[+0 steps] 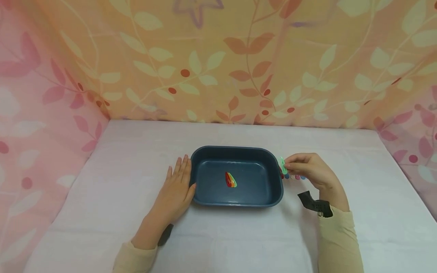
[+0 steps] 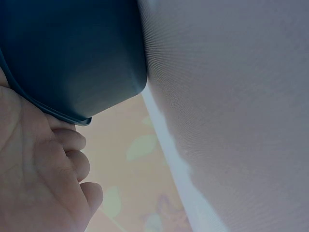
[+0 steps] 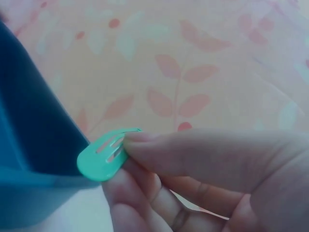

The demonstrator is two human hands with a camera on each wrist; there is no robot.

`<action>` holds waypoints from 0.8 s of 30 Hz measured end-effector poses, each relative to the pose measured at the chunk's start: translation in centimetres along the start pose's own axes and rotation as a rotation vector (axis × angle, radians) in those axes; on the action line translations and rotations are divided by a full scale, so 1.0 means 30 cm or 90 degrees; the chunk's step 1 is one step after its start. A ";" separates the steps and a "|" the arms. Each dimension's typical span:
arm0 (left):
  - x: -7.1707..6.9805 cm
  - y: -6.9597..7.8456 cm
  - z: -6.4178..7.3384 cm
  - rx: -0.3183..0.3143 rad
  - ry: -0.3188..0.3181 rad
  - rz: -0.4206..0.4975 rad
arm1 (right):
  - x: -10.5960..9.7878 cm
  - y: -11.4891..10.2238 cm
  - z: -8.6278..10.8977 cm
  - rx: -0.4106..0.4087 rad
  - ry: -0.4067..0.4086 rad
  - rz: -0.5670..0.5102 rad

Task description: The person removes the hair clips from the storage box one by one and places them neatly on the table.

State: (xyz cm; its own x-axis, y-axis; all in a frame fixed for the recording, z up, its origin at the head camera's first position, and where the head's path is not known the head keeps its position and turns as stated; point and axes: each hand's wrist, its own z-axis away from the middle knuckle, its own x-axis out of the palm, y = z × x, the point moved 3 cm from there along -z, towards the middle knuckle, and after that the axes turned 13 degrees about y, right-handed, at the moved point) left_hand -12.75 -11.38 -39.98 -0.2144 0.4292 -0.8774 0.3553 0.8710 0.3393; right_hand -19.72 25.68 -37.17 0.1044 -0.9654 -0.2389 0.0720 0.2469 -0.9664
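A dark blue rectangular basin (image 1: pixel 239 201) stands on the white cloth. Several snap hair clips (image 1: pixel 230 179) in red, orange and green lie together on its floor. My left hand (image 1: pixel 175 189) rests against the basin's left side with fingers straight; in the left wrist view its fingers (image 2: pixel 77 164) reach along the rim. Between thumb and fingers, my right hand (image 1: pixel 307 168) pinches a mint green snap hair clip (image 3: pixel 99 164), held at the basin's right rim. Below that hand, more hair clips (image 1: pixel 297 177) lie in a row on the cloth, partly hidden.
A white cloth (image 1: pixel 136 151) covers the table. Behind it hangs an orange curtain with leaf patterns (image 1: pixel 191 76), and pink patterned cloth (image 1: pixel 34 113) closes off the left and right sides. A black strap (image 1: pixel 315 204) is around the right wrist.
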 end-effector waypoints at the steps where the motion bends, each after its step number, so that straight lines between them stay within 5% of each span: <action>1: -0.001 0.000 0.000 0.001 0.000 0.001 | -0.003 0.002 0.000 0.003 0.000 0.000; 24: 0.003 -0.004 -0.004 0.000 -0.013 0.003 | -0.071 0.051 -0.007 0.017 0.007 -0.007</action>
State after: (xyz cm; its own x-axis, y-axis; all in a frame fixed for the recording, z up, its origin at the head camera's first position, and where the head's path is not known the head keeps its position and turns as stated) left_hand -12.94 -11.42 -40.06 -0.1935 0.4280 -0.8828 0.3561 0.8691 0.3433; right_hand -20.03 28.08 -38.16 0.0925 -0.9689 -0.2294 0.1002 0.2383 -0.9660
